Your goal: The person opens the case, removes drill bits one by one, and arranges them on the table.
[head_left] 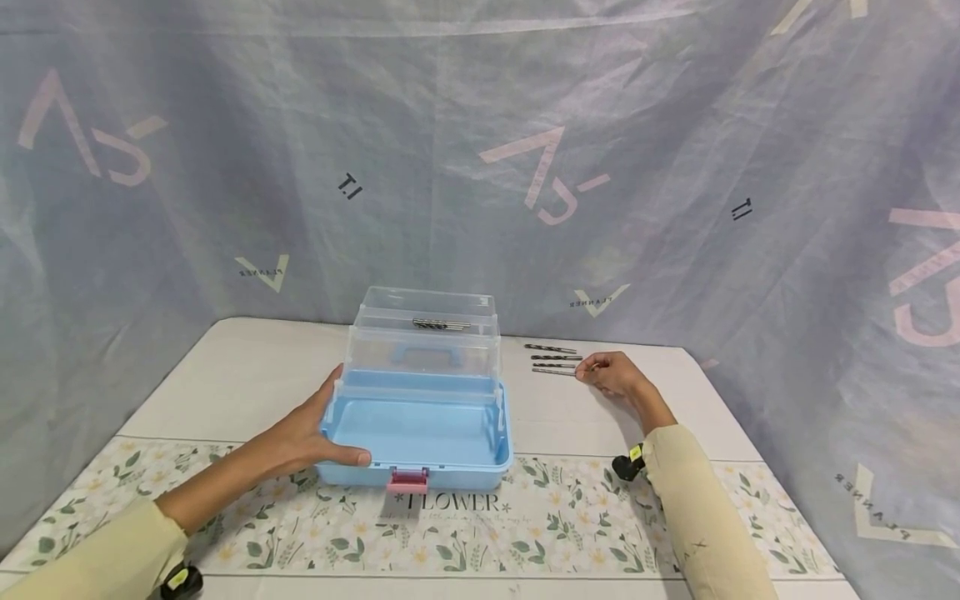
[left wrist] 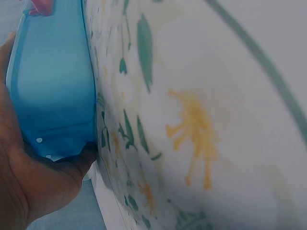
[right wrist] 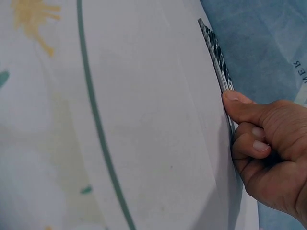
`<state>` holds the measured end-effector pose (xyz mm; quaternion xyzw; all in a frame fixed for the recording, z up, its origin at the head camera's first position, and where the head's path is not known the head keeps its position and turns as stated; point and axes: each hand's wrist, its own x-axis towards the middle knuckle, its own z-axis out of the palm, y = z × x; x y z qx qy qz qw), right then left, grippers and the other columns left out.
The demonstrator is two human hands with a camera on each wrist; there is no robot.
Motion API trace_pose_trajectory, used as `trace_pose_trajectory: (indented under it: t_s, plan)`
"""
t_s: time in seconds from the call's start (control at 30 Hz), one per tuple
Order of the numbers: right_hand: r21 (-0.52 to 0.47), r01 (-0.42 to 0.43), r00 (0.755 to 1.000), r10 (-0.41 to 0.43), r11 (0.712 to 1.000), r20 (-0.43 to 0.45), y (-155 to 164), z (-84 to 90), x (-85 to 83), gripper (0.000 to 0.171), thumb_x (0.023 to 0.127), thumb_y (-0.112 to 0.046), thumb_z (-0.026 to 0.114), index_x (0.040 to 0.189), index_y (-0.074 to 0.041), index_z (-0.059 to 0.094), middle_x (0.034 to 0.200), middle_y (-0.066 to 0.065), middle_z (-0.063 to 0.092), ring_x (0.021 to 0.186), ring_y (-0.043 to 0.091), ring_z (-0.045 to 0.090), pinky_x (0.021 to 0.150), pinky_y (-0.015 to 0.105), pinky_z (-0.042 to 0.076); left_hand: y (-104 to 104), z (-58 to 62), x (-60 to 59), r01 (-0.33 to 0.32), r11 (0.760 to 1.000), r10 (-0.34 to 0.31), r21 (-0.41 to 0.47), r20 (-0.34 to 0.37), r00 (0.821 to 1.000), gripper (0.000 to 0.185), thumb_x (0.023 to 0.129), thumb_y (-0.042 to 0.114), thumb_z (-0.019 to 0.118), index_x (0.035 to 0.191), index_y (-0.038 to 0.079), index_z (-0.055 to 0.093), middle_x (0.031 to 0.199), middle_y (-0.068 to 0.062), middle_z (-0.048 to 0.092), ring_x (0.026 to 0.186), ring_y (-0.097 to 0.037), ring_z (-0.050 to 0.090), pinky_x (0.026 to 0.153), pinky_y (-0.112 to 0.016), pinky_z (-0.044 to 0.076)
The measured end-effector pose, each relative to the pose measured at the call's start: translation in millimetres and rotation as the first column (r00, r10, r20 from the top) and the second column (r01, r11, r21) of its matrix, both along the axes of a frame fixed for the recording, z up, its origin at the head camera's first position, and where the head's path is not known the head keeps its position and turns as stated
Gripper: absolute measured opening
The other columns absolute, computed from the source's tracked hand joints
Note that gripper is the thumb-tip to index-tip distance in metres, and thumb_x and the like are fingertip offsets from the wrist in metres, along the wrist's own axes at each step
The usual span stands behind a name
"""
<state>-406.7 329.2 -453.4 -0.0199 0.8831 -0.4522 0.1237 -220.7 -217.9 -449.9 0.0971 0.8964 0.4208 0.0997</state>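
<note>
Nearest: two pale cream sleeves (head_left: 701, 508), a black wrist camera (head_left: 628, 467) with a yellow tag at each cuff. Then the floral band of the white tablecloth (head_left: 570, 525), "FLOWER" lettering printed just in front of the box. Blue box (head_left: 468, 478) sits on the cloth left of the bits: light blue plastic, shallow, rounded corners, pink latch (head_left: 408, 480) on the front wall, its bare blue floor visible. Left hand (head_left: 300, 429) grips its left end, thumb along the front, fingers round the side. Clear upper section (head_left: 367, 350) stands raised at the back, tiered, see-through. Right hand (head_left: 613, 375) pinches the right end of the front drill bit (head_left: 552, 372) between thumb and index, other fingers curled in. That bit is thin and silvery, lying left-right on the white cloth, right of the box. Three more bits (head_left: 556, 357) lie just behind it, roughly parallel: dark spiral flutes to the left, bright plain shanks to the right, the back ones thicker. More bits (head_left: 442, 324) rest grouped crosswise in the clear section; exact count unclear. Farthest: grey-blue curtain (head_left: 450, 125), pink and cream print.
</note>
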Motion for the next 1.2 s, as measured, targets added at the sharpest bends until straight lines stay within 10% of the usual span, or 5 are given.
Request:
trace_pose_trajectory:
  t_s: [0.73,1.2]
  plan:
    - [-0.105,0.039,0.998,-0.035,0.994,0.047,2.8,0.2,-0.3,0.036,0.113,-0.021,0.073,0.142,0.001,0.069,0.091,-0.007,0.065,0.063,0.007,0.038,0.058,0.027,0.037,-0.6,1.8,-0.7,-0.003,0.999,0.002,-0.037,-0.023,1.0,0.16,0.08,0.057,0.101,0.182,0.024,-0.018,0.189,-0.03,-0.001,0.167,-0.068,0.019,0.116,-0.086,0.042]
    - [-0.003,0.012,0.993,-0.012,1.0,-0.118,-24.1,20.4,-1.1,0.039,0.116,-0.025,0.069,0.144,0.002,0.068,0.076,-0.006,0.051,0.061,0.007,0.038,0.061,0.031,0.04,-3.3,-2.1,-3.3,-0.002,1.0,0.002,0.0,-0.005,1.0,0.16,0.08,0.059,0.101,0.181,0.031,-0.02,0.191,-0.023,-0.006,0.17,-0.064,0.013,0.121,-0.087,0.037]
